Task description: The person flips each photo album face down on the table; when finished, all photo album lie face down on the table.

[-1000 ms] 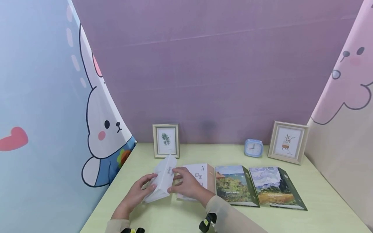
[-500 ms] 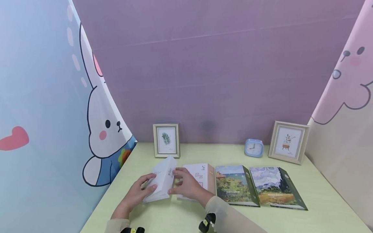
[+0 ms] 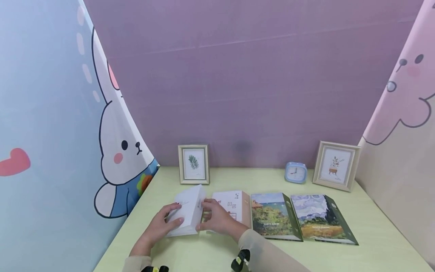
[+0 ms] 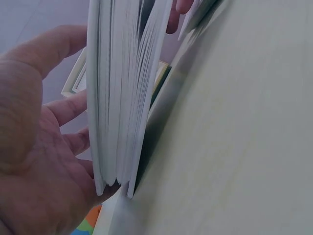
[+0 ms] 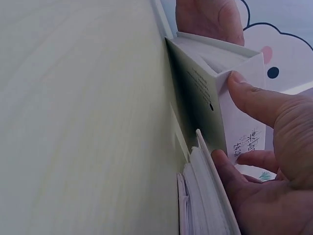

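Note:
A white photo album [image 3: 187,209] is held tilted at the left end of a row of albums, its spine facing right. My left hand [image 3: 159,225] grips its left side, thumb on the front cover; in the left wrist view the page edges [image 4: 122,98] face the camera. My right hand [image 3: 219,217] holds the spine [image 5: 244,107], its thumb at the near end and fingers farther along. Right beside it lies a white and pink album [image 3: 232,204], partly covered by my right hand.
Two albums with painted landscape covers, a garden one [image 3: 275,217] and a wheat-field one [image 3: 319,217], lie to the right. Behind stand a leaf picture frame [image 3: 193,164], a blue alarm clock [image 3: 295,172] and a potted-plant picture frame [image 3: 336,166] on the pale table [image 3: 210,257].
The white album has tipped down toward the left and its far end sits lower, so more of the front cover shows. Both hands stay on it and have barely moved.

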Motion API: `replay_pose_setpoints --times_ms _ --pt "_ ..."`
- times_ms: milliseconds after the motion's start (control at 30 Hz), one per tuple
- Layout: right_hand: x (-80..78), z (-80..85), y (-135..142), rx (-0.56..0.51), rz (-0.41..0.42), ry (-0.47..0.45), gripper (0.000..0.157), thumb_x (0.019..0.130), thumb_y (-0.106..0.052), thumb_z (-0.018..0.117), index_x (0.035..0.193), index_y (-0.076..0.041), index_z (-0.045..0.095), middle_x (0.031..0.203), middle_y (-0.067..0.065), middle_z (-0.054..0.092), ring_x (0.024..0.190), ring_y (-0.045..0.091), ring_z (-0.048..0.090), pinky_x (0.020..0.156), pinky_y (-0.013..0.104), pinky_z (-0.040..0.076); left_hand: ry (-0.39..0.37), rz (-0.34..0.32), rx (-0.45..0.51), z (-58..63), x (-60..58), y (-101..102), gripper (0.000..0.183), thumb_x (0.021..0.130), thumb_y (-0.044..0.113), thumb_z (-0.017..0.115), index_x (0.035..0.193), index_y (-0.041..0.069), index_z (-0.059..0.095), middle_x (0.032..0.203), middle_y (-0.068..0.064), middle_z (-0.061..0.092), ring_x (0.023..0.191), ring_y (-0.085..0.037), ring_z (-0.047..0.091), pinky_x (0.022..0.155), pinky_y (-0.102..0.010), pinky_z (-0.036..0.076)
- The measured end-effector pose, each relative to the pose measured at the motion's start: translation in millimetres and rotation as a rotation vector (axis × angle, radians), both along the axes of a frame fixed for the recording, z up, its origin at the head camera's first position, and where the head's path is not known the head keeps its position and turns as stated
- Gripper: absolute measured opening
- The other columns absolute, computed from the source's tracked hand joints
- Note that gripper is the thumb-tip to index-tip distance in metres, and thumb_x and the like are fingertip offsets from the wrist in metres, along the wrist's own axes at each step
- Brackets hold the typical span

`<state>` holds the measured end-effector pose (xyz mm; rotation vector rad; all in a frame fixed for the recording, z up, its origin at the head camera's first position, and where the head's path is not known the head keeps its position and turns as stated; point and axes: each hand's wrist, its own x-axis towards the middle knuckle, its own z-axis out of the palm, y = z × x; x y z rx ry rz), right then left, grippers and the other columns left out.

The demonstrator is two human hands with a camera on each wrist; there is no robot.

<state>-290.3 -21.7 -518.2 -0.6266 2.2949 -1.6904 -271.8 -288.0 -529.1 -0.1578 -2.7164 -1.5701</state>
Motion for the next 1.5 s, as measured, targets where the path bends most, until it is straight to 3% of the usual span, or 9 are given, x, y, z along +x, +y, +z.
replay_pose_setpoints --times_ms 167,367,633,867,1067,1500 --pt "-1.4 -1.9 -2 0.037 0.0 0.039 0.095 0.07 -0.009 0.096 0.152 0.002 0.049 0.157 0.017 0.044 0.119 0.039 0.064 0.097 0.039 0.06 0.013 -0.002 -0.021 -0.7 -0.3 -1 0.058 0.091 0.038 0.082 0.142 0.018 0.062 0.164 -0.013 0.04 0.154 -0.043 0.029 0.122 -0.067 0.025" --pt "-3.6 -1.5 -1 0.142 -0.02 0.085 0.097 0.067 -0.017 0.098 0.151 -0.001 0.053 0.155 0.014 0.049 0.114 0.032 0.066 0.093 0.035 0.061 0.039 -0.007 -0.036 -4.3 -3.1 1 0.058 0.09 0.037 0.083 0.14 0.017 0.064 0.162 -0.013 0.043 0.153 -0.042 0.029 0.123 -0.066 0.023" --pt "-7.6 -3.6 2 0.286 -0.06 0.195 0.094 0.068 -0.023 0.099 0.149 -0.002 0.056 0.156 0.013 0.051 0.124 0.032 0.064 0.095 0.039 0.06 0.041 0.008 -0.064 -10.2 -11.8 7 0.054 0.09 0.038 0.084 0.138 0.019 0.067 0.161 -0.014 0.043 0.152 -0.045 0.029 0.121 -0.07 0.022" --pt "-9.8 -4.6 2 0.303 -0.083 0.202 0.094 0.066 -0.021 0.1 0.147 -0.001 0.057 0.155 0.012 0.052 0.119 0.028 0.065 0.089 0.034 0.06 0.075 0.002 -0.077 -11.6 -14.8 11 0.05 0.089 0.032 0.085 0.134 0.016 0.069 0.16 -0.015 0.044 0.151 -0.047 0.031 0.121 -0.07 0.021" --pt "-11.6 -5.5 2 0.313 -0.074 0.237 0.094 0.066 -0.02 0.1 0.147 0.001 0.057 0.156 0.014 0.05 0.116 0.026 0.065 0.085 0.027 0.059 0.06 0.015 -0.093 -12.8 -16.7 15 0.049 0.088 0.032 0.086 0.132 0.016 0.07 0.16 -0.016 0.043 0.151 -0.048 0.03 0.121 -0.071 0.021" --pt "-9.5 -5.0 3 0.303 -0.048 0.195 0.092 0.07 -0.014 0.097 0.15 0.001 0.053 0.159 0.011 0.048 0.119 0.027 0.063 0.088 0.028 0.059 0.028 0.034 -0.107 -9.5 -14.2 17 0.052 0.088 0.036 0.086 0.134 0.017 0.069 0.162 -0.017 0.039 0.151 -0.05 0.029 0.119 -0.073 0.023"
